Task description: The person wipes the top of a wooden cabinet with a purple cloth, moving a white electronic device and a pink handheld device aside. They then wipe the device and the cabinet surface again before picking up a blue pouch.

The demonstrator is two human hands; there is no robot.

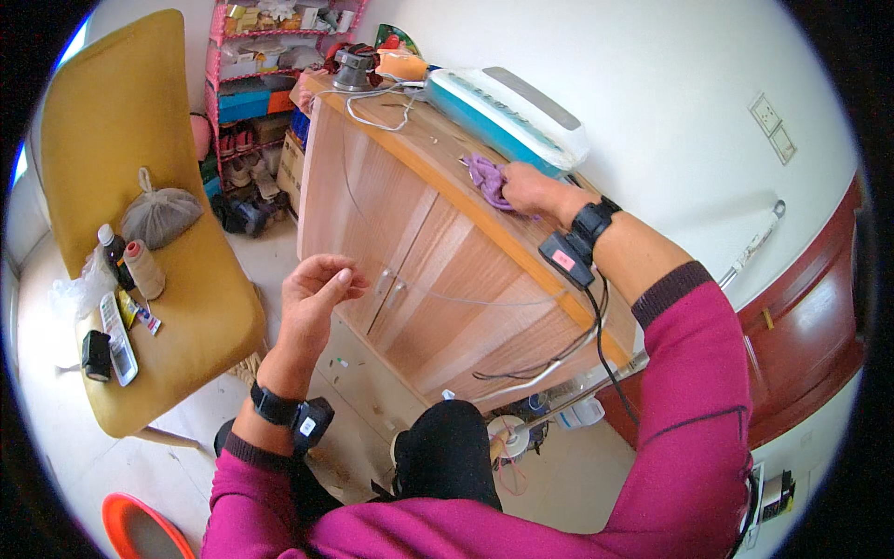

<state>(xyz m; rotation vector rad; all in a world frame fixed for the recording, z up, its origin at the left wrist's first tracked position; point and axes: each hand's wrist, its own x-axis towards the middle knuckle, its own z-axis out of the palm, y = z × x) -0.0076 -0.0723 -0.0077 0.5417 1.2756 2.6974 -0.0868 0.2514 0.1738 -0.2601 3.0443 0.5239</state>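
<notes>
My right hand (531,189) grips a crumpled purple cloth (487,180) and presses it on the top of a wooden cabinet (447,150). Just behind that hand lies a long white and teal appliance (506,115) that looks wrapped in clear plastic. In front of the cabinet doors (412,272), my left hand (318,293) hangs in the air with loosely curled fingers and nothing visible in them. Both wrists wear black straps with small devices; a cable runs down from the right one.
To the left, a yellow chair (209,307) bears a tied bag (164,216), a dark bottle (115,255), a thread cone (144,269) and a remote control (119,339). White cable (377,124) loops over the cabinet's far end. A red basin (150,520) stands on the floor.
</notes>
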